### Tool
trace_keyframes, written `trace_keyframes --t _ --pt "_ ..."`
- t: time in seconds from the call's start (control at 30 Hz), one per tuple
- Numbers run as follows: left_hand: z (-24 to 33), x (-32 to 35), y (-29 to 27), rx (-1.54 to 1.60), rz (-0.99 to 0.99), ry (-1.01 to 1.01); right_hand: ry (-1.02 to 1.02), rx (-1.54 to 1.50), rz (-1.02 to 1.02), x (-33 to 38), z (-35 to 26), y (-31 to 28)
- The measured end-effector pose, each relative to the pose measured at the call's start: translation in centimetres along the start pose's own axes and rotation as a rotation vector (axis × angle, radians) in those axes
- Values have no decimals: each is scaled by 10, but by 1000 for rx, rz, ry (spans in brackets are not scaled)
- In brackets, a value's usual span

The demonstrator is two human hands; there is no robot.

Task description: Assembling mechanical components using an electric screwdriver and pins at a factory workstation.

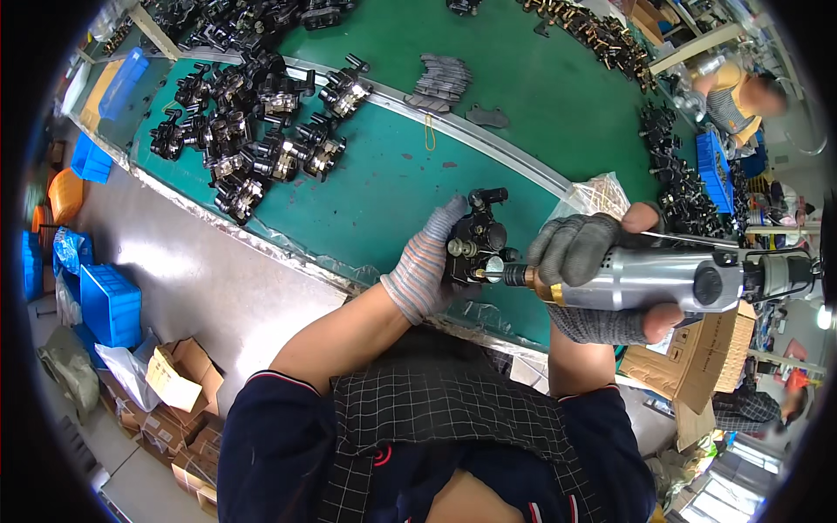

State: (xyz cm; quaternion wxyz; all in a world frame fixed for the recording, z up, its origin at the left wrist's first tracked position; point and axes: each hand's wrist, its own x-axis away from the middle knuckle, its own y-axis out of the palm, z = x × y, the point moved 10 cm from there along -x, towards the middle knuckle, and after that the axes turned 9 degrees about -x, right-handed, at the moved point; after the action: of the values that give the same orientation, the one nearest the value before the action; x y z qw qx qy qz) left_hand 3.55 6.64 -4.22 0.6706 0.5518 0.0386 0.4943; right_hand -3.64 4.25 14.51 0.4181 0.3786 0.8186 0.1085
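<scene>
My left hand (420,266), in a striped knit glove, grips a black brake caliper (481,228) by its left side, above the front edge of the green table. My right hand (577,251), in a grey glove with bare fingertips, is wrapped around a silver power screwdriver (649,279). The tool lies level, pointing left, and its thin bit (493,275) reaches the caliper's lower right side. Whether the bit sits in a screw is too small to tell. A heap of similar calipers (228,122) lies at the left of the table.
A metal rail (514,157) crosses the table. Beyond it lie brake pads (442,80), and a yellow rubber band (430,132) rests near it. A clear plastic bag (600,193) and an open carton (689,357) are at the right. A person (732,100) sits at the far right.
</scene>
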Motion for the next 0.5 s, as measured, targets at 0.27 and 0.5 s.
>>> trace_keyframes --t 0.27,0.5 --pt "-14 -8 -2 -19 8 6 20 11 12 12 13 2" --pt "-6 -25 -6 7 64 9 -12 -49 -13 -8 7 -21"
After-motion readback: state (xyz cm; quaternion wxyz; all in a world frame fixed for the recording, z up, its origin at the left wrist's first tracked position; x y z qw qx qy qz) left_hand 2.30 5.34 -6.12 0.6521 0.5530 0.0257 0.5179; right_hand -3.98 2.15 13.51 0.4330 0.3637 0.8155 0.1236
